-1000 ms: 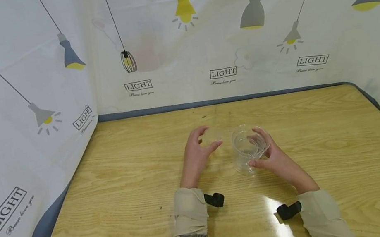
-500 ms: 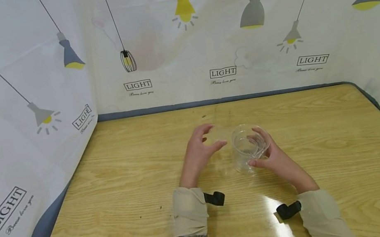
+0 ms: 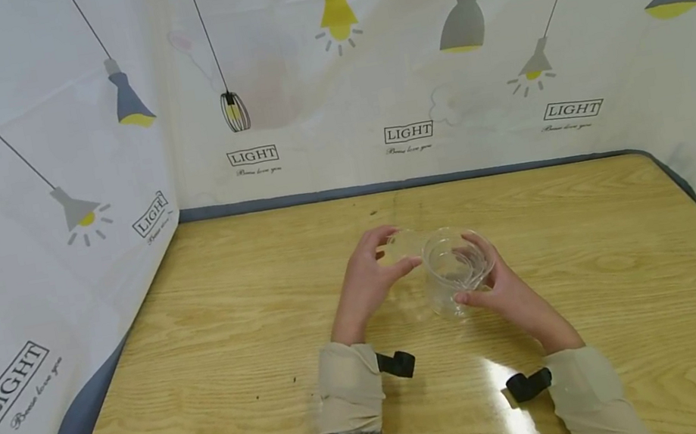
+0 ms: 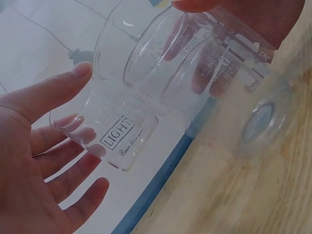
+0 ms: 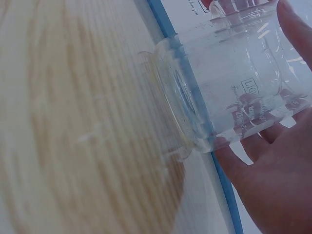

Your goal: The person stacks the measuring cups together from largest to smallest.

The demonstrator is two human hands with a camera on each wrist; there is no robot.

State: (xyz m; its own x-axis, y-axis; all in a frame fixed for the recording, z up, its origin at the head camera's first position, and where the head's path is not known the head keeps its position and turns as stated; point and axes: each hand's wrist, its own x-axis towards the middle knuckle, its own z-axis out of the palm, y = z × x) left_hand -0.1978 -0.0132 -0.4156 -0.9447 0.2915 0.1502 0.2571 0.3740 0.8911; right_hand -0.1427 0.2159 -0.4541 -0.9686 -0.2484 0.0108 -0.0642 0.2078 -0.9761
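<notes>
In the head view, my right hand (image 3: 509, 294) grips a large clear beaker (image 3: 440, 297) from its right side, thumb in front. Printed volume marks show on its wall in the left wrist view, and at least one smaller beaker (image 4: 170, 53) is nested inside. Whether its base touches the table is hard to tell. My left hand (image 3: 365, 279) holds a small clear beaker (image 4: 131, 141) between thumb and fingers, just left of the large one. Close to the large beaker's rim, the small one overlaps it in the left wrist view; contact is unclear.
A wood-grain table (image 3: 215, 331) lies under both hands. White sheets printed with lamps (image 3: 314, 100) stand along the back and sides, with a blue border at the table's edge. A black wrist mount (image 3: 396, 364) juts from the left sleeve, another (image 3: 530, 385) from the right.
My left hand has moved slightly right with the small beaker, closing the gap to the large beaker. The right hand and large beaker have stayed in place.
</notes>
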